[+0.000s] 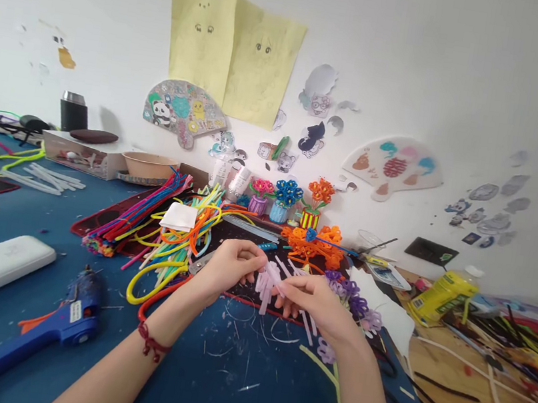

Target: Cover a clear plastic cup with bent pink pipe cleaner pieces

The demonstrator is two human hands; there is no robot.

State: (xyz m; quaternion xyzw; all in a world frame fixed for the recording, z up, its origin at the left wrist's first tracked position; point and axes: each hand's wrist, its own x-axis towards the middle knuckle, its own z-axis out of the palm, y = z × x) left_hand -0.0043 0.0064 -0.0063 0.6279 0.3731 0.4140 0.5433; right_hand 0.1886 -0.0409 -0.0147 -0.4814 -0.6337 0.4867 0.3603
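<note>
— What does the head camera show?

— A left hand (231, 270) wearing a red cord bracelet (151, 342) and a right hand (312, 302) meet above a dark blue counter (231, 384).

— And the fingers?

— Clamped together on a bundle of pale lilac pipe-cleaner stems (265, 283), held just beside purple pipe-cleaner flowers (348, 297). A blue hot-glue gun (75, 314) lies well left.

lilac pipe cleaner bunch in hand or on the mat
In hand: the left hand and right hand pinch the lilac bunch above the mat.
</note>
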